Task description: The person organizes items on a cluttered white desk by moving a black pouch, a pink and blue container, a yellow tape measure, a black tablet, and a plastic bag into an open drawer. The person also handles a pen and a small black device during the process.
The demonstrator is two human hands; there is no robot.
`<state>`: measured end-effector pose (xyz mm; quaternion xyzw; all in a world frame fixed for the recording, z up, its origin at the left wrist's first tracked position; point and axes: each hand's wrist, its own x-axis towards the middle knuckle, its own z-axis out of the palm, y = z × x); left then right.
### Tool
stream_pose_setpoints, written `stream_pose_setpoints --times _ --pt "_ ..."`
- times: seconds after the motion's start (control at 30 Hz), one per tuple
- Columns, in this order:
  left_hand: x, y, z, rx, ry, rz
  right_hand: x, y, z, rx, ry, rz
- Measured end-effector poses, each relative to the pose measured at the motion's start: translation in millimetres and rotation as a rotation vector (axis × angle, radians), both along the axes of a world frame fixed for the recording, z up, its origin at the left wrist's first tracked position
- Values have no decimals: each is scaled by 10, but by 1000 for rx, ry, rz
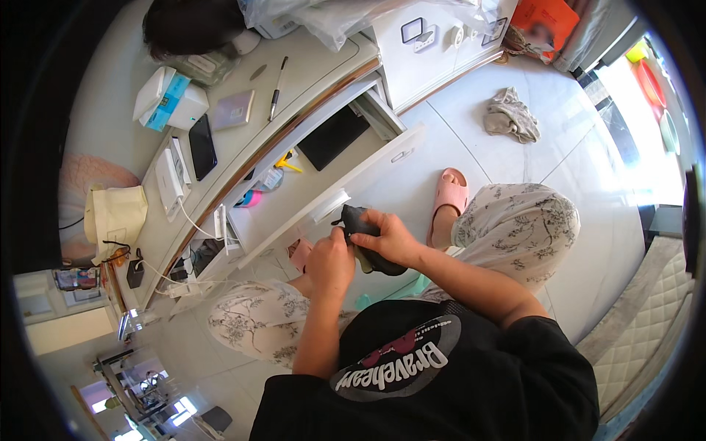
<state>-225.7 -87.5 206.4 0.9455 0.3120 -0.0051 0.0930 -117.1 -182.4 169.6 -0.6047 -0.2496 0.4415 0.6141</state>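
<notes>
A dark grey pouch-like soft item (361,220) is held between both hands over the lap, in front of an open white drawer. My left hand (332,256) pinches its near left edge, with a thin dark cord or tip sticking out beside the fingers. My right hand (389,237) grips its upper side between thumb and fingers. Beneath the hands hangs more dark material with a pale yellowish-green part (364,260); whether it belongs to the same item, I cannot tell. In the drawer (331,184) lie a black flat object (333,136), a yellow plastic item (288,161) and a pink and blue roll (249,199).
On the white desktop are a smartphone (203,148), a pen (274,96), a tissue pack (168,99), a white power adapter or bank with cable (169,179) and a cream bag (116,218). A crumpled grey cloth (510,117) lies on the tiled floor. A quilted seat (642,325) stands right.
</notes>
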Motion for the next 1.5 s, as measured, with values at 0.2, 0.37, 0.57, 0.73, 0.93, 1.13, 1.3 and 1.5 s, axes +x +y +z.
stream_pose_setpoints --times 0.2,0.37,0.57,0.73,0.93,1.13,1.3,1.5 --pt "-131 319 -102 -563 -420 327 169 12 39 116 323 -162" --pt "-44 224 83 -1378 -697 468 182 13 4 148 293 -179" --pt "40 113 43 -1243 -769 553 172 -6 61 -11 63 -298" --pt "135 62 48 -1280 -878 656 10 1 -8 275 -560 -204" --pt "139 3 -22 -1323 -888 649 52 16 -8 25 -939 -168" --pt "129 25 -1 -1313 -916 735 6 -32 -5 162 -1083 -89" --pt "115 -15 37 -1335 -907 675 112 -14 -14 119 -1096 -138" --pt "94 -3 15 -1308 -853 670 111 -5 21 33 -1057 -173"
